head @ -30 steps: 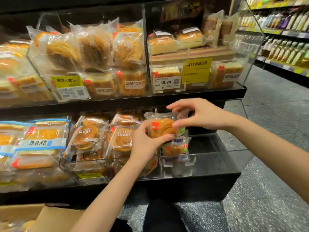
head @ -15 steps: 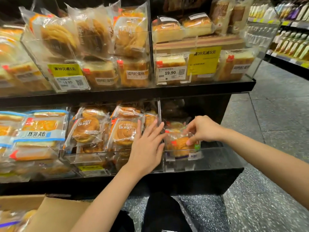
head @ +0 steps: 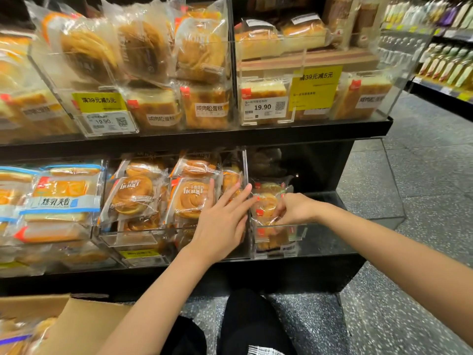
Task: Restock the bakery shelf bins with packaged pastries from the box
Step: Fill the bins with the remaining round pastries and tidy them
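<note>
My right hand pinches a clear-wrapped round pastry packet at the left end of the lower right clear bin; another packet lies under it. My left hand lies flat with straight fingers against the front of the packets in the neighbouring middle bin, fingertips reaching the divider between the bins. The cardboard box sits open at the bottom left with wrapped pastries showing in its corner.
The upper shelf holds clear bins of cake slices and round breads behind price tags and a yellow sign. Blue-labelled cake packs fill the lower left bin. A speckled floor runs to the right, with a bottle shelf beyond.
A second ago both hands held the pastry packet in front of the lower shelf. The right hand lowered it into the right bin; the left let go and flattened against the middle bin's packets.
</note>
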A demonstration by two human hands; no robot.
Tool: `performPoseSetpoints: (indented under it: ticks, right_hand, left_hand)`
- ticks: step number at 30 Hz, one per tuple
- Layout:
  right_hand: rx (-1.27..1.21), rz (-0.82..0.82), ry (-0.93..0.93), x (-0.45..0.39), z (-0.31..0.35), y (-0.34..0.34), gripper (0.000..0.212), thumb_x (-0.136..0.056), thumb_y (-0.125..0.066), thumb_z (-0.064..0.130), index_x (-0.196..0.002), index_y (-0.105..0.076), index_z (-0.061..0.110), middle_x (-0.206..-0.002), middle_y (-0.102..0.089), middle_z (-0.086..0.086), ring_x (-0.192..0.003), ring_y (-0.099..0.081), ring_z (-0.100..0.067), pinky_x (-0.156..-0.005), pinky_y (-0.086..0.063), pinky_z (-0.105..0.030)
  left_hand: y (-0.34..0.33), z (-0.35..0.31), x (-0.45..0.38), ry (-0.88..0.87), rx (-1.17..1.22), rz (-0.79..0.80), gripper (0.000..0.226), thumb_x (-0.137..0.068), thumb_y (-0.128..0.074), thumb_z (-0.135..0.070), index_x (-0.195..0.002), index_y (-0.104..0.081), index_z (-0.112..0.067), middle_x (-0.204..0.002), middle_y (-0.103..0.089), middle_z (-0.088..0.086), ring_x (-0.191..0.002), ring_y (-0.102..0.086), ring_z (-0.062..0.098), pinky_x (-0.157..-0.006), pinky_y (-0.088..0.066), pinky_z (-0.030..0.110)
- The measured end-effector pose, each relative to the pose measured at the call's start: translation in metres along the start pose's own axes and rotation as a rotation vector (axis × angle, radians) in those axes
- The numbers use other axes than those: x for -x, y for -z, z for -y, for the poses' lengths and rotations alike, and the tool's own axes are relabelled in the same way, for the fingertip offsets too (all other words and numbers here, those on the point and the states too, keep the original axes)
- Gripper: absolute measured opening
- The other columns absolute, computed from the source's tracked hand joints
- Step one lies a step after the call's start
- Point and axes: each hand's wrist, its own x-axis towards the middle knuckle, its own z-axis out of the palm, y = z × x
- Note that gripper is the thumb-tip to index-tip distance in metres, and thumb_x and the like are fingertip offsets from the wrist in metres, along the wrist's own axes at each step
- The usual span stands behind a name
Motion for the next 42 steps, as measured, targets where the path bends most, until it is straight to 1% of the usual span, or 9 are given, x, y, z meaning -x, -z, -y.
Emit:
performPoseSetpoints:
  ticks: [6,11,15,20,25,31,34,38,42]
  right_hand:
    - [-0.09,-0.502,0.071,0.028,0.015,-0.001,0.016,-0.089,-0.064,0.026,-0.101,-0.072,0.019,-0.094,-0.067,0.006,-0.086,-0.061,-0.008,-0.08,-0.051,-0.027]
    - [-0.179,-0.701,0.29,0.053,0.054,-0.002,0.011,-0.091,-0.061,0.023,-0.093,-0.072,0.022,-0.072,-0.062,0.016,-0.073,-0.06,-0.003,-0.074,-0.053,-0.027]
    - [-0.134,-0.629,0.501,0.061,0.099,-0.015,0.011,-0.091,-0.062,0.02,-0.091,-0.072,0.016,-0.071,-0.063,0.011,-0.066,-0.057,-0.003,-0.071,-0.053,-0.028]
    - [-0.078,-0.505,0.795,0.055,0.171,-0.051,0.008,-0.088,-0.064,0.016,-0.088,-0.072,0.017,-0.068,-0.06,0.013,-0.061,-0.055,0.002,-0.062,-0.041,-0.009]
    - [0.059,-0.198,0.858,0.031,0.246,-0.103,0.011,-0.09,-0.06,0.024,-0.094,-0.07,0.02,-0.078,-0.066,0.006,-0.071,-0.061,-0.01,-0.071,-0.053,-0.035]
    - [0.215,0.17,0.86,0.004,0.318,-0.182,0.016,-0.092,-0.058,0.022,-0.102,-0.069,0.015,-0.084,-0.068,0.002,-0.07,-0.06,-0.006,-0.081,-0.053,-0.035]
    - [0.229,0.224,0.873,-0.005,0.348,-0.22,0.017,-0.091,-0.058,0.02,-0.101,-0.07,0.013,-0.094,-0.071,-0.002,-0.086,-0.063,-0.013,-0.084,-0.05,-0.029]
    - [0.176,0.224,0.874,-0.019,0.381,-0.264,0.017,-0.089,-0.058,0.014,-0.102,-0.07,0.014,-0.086,-0.065,0.003,-0.079,-0.057,-0.011,-0.076,-0.043,-0.023]
    - [0.145,0.173,0.835,-0.037,0.402,-0.312,0.031,-0.083,-0.06,0.005,-0.113,-0.063,0.012,-0.099,-0.067,-0.005,-0.097,-0.06,-0.02,-0.085,-0.046,-0.03]
  left_hand:
    - [0.019,-0.002,-0.001,0.106,0.28,-0.013,0.058,-0.097,-0.048,-0.032,-0.149,-0.023,-0.028,-0.152,-0.033,-0.006,-0.144,-0.018,0.007,-0.116,0.017,0.038]
    - [0.041,0.02,0.037,0.24,0.687,-0.112,0.046,-0.094,-0.055,-0.017,-0.135,-0.044,-0.033,-0.133,-0.053,-0.012,-0.131,-0.041,0.003,-0.114,-0.027,0.03]
    - [0.061,0.046,0.085,0.342,0.766,-0.195,0.042,-0.092,-0.055,-0.001,-0.122,-0.053,-0.03,-0.109,-0.066,-0.009,-0.093,-0.065,-0.001,-0.084,-0.047,0.01]
    - [0.073,0.081,0.159,0.548,0.753,-0.254,0.035,-0.094,-0.05,0.002,-0.119,-0.057,-0.023,-0.098,-0.069,-0.003,-0.079,-0.068,0.006,-0.08,-0.049,0.012]
    - [0.077,0.113,0.252,0.767,0.682,-0.269,0.035,-0.095,-0.049,0.0,-0.116,-0.058,-0.025,-0.097,-0.07,-0.004,-0.08,-0.067,0.005,-0.079,-0.049,0.015]
    - [0.072,0.143,0.357,1.019,0.679,-0.141,0.031,-0.091,-0.059,-0.009,-0.102,-0.058,-0.038,-0.093,-0.07,-0.003,-0.088,-0.064,0.01,-0.079,-0.046,0.012]
    - [0.059,0.151,0.402,1.216,0.741,-0.16,0.026,-0.092,-0.057,-0.004,-0.104,-0.061,-0.025,-0.088,-0.068,0.002,-0.081,-0.061,0.015,-0.071,-0.044,0.01]
    - [0.039,0.153,0.453,1.392,0.755,-0.191,0.022,-0.091,-0.056,0.002,-0.105,-0.062,-0.014,-0.089,-0.065,0.004,-0.082,-0.06,0.01,-0.074,-0.046,0.011]
    - [0.004,0.16,0.496,1.569,0.778,-0.114,0.017,-0.09,-0.061,-0.011,-0.105,-0.066,-0.015,-0.099,-0.069,0.004,-0.094,-0.064,0.018,-0.091,-0.051,0.039]
